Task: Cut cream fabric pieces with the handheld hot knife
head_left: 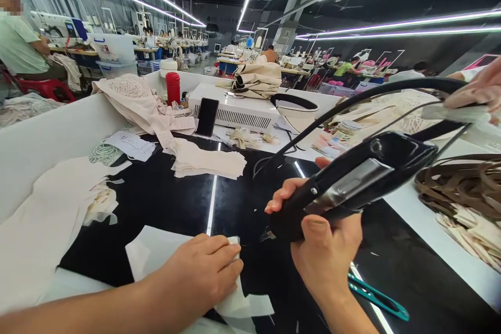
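Cloth, one white cut piece, lay flat on the black table at the near edge, pinned under the left hand. That hand was palm down with the fingers loosely curled over the piece's right end, pressing rather than pinching.

The iron hung just to the right of it and above, clear of the table. Its long axis ran from a low nose on the left up to its heel on the right, so the nose pointed down towards the cloth and the left fingertips. It was rolled partly onto its side, with a metal face turned up towards the wearer. The right hand had its grip wrapped tight around the nose end from below, thumb on top and wrist bent upward. A black hose arched away from the heel.

The left hand was the one on the cloth; the right stood near it, apart by a strip of bare table. Teal snips lay beside the right forearm. Brown straps were heaped far right, where another person's hand held something pale.
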Demonstrator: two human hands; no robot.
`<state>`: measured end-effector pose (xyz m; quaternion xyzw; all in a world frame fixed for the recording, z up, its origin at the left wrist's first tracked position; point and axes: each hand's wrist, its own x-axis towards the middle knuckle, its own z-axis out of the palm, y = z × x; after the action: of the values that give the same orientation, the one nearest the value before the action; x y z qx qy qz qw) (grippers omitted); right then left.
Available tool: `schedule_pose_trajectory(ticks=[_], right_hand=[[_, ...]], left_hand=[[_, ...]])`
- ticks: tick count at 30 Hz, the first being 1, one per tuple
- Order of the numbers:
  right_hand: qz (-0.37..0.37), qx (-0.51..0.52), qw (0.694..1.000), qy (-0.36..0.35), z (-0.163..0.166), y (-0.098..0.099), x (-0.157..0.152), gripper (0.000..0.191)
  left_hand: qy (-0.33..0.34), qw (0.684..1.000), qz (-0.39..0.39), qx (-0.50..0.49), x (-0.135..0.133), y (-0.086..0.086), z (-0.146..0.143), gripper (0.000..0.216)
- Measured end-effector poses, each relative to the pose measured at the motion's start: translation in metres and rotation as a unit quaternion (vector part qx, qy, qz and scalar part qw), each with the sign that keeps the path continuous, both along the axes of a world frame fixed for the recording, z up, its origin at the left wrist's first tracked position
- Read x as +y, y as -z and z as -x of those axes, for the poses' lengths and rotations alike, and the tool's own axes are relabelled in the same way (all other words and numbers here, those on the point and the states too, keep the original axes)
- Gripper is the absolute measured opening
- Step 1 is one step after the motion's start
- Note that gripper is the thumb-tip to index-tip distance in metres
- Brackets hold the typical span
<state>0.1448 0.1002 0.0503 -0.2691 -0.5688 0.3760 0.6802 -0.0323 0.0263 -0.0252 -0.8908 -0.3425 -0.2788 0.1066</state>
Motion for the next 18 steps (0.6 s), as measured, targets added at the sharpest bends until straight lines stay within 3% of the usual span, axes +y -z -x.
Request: schedule_pose_trajectory(ticks=[9, 18], right_hand=[[0.029, 0.047, 0.997, -0.047, 0.023, 0.008, 0.005, 0.05], [0.046, 0.045, 0.996, -0.055, 0.026, 0.003, 0.0, 0.054]], left_hand=[[-0.015, 0.999, -0.025, -0.015, -0.001, 0.007, -0.004, 0.015], [-0.018, 1.0, -0.009, 0.011, -0.003, 0.007, -0.003, 0.016]])
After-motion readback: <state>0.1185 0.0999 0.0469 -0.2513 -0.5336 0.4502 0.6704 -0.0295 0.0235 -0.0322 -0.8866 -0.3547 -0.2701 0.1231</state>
